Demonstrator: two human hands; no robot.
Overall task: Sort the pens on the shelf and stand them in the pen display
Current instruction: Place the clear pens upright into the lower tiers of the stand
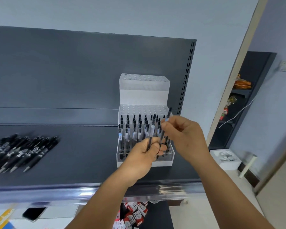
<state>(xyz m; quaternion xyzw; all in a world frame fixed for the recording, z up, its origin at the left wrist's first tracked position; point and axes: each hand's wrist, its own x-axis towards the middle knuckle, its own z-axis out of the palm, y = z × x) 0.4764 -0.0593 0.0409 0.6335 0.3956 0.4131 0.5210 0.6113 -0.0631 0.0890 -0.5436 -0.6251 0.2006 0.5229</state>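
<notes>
Clear acrylic, stepped and drilled with holes: the tiered pen display [144,103] is sitting on the dark grey metal shelf [82,156], its lowest tier already holding slim upright pens [134,129] with black caps. The left hand [145,154] is curling its fingers around a small bunch of thin dark pens [149,142] just before the display. The right hand [183,133] is pinching one clear-barrelled pen [168,117], tilted, above the front rows. A loose heap of glossy black pens [21,151] is lying well apart, far left.
</notes>
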